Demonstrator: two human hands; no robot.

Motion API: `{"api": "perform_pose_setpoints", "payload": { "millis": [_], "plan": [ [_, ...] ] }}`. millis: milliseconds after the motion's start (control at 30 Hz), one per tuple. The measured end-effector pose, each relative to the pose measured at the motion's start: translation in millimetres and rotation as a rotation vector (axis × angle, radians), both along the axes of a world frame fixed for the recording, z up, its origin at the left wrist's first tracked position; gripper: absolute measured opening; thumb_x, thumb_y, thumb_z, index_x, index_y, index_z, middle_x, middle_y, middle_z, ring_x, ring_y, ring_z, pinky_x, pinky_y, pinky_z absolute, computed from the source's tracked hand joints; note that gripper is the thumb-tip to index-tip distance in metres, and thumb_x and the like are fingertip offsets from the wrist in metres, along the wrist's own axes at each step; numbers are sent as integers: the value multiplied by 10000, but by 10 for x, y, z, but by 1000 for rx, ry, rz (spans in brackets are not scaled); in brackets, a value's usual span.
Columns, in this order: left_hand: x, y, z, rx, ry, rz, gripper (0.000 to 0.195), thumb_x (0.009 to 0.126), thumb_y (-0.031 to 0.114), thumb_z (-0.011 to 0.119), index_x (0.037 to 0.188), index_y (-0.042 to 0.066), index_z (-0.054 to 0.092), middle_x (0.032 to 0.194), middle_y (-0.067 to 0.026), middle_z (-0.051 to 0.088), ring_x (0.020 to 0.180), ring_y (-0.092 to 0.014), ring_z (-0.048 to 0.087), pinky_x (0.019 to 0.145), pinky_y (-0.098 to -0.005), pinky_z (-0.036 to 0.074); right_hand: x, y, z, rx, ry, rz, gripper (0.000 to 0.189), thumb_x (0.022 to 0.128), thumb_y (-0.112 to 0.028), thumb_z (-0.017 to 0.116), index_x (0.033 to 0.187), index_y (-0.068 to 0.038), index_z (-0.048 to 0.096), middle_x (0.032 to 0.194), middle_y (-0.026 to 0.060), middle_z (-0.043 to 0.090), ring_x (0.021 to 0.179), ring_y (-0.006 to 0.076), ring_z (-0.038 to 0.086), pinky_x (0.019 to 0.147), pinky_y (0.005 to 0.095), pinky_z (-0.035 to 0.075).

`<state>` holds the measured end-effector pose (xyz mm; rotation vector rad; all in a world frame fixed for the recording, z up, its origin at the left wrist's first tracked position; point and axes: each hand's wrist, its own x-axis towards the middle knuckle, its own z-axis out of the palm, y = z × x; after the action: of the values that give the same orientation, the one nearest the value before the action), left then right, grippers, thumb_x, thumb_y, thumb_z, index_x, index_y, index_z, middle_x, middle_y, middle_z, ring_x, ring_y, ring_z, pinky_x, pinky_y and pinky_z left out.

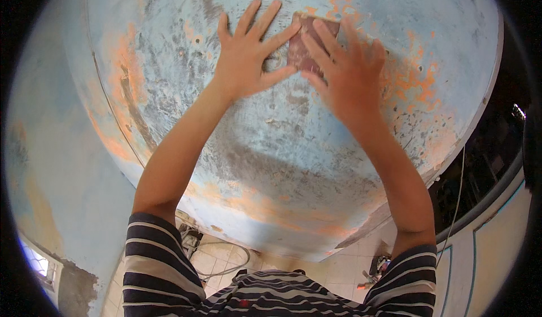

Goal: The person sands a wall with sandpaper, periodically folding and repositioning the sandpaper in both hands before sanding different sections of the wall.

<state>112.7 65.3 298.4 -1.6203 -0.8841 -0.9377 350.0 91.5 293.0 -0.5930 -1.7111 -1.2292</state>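
Observation:
A reddish-brown sheet, apparently sandpaper, lies against a worn wall surface with patchy blue and orange paint. My right hand is on the sheet's right part, fingers spread over it and somewhat blurred. My left hand rests with spread fingers on the painted surface to the left, its index fingertip and thumb tip reaching the sheet's left edge. The right hand hides part of the sheet. Grey scuffs and small pits mark the paint around both hands.
A thin cable runs down the wall at left. Below, a looped hose or cable lies on the tiled floor. Some tool-like objects stand at lower right. A dark opening borders the wall's right edge, where a thin cord hangs.

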Motion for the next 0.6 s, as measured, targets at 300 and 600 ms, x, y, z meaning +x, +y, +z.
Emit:
{"api": "perform_pose_setpoints", "payload": {
  "millis": [300, 600],
  "plan": [
    [-114, -61, 168, 18, 98, 39, 719, 855, 706, 691, 1509, 429, 575, 1700, -56, 375, 1560, -374, 304, 1156, -755, 146, -157, -2, 0, 18, 32, -7, 808, 752, -501, 867, 1455, -214, 592, 1537, -47, 535, 1465, 278, 413, 1100, 674, 296],
    [-952, -207, 84, 2, 10, -36, 693, 892, 622, 718, 1522, 370, 571, 1697, -59, 378, 1540, -325, 346, 1191, -668, 170, -386, -128, 15, 57, 199, -128, 649, 880, -479, 792, 1439, -197, 624, 1527, -15, 570, 1422, 251, 455, 1099, 570, 254]
  ]
}}
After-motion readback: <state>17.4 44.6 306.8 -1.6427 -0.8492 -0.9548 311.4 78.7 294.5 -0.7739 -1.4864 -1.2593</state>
